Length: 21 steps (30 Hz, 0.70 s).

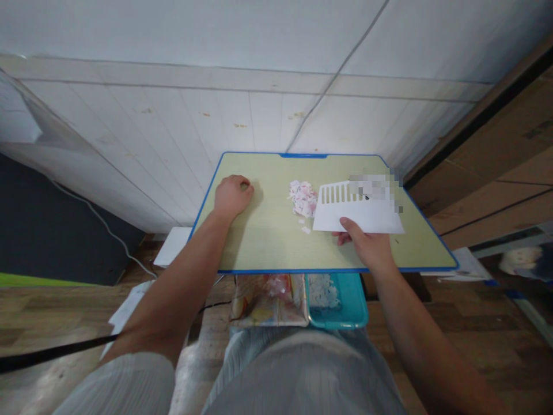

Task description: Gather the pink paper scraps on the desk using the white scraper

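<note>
My right hand (367,245) holds a flat white sheet with a row of slots (345,216) by its near edge, thumb on top and fingers underneath. Part of the sheet's far right is blurred out. Just left of the sheet lies a pile of small paper scraps (303,199), white and pinkish, with a few loose bits nearer me. My left hand (233,196) rests at the left side of the pale table (268,242), its fingers curled toward the thumb. Whether anything small sits between those fingertips is too hard to make out.
The table has a blue rim and stands against a white panelled wall (224,115). Below its near edge are a teal tub (360,314) with pale scraps inside and a patterned box (268,314). Brown cardboard (488,173) stands at the right; a grey cable (328,86) runs down the wall.
</note>
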Each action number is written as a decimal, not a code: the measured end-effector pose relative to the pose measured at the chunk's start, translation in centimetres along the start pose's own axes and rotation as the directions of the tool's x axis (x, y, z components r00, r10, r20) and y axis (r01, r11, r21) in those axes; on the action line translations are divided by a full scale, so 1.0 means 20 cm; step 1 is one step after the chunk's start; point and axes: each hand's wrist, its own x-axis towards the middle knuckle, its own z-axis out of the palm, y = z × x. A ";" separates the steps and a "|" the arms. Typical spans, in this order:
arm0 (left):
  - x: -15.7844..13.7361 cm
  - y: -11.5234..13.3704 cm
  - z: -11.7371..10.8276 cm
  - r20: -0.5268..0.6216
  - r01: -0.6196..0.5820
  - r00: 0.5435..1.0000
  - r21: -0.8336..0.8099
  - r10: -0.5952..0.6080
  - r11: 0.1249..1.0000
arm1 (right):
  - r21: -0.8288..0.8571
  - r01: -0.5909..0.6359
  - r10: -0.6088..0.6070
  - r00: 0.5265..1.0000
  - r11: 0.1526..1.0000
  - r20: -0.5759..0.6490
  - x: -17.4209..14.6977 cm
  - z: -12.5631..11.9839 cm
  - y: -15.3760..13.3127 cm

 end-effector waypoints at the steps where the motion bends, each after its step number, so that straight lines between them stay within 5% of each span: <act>1: 0.00 0.00 0.00 0.002 0.000 1.000 0.002 0.000 1.000 | -0.011 0.008 -0.008 1.000 1.000 0.010 0.00 0.01 0.01; 8: 0.00 0.00 -0.01 0.007 0.004 1.000 0.002 -0.004 1.000 | -0.147 0.076 -0.072 0.997 0.986 0.035 0.02 -0.01 0.03; 21: 0.01 -0.01 0.01 -0.004 -0.009 1.000 0.030 0.009 1.000 | -0.094 0.066 -0.063 0.997 0.993 0.035 0.01 0.01 0.04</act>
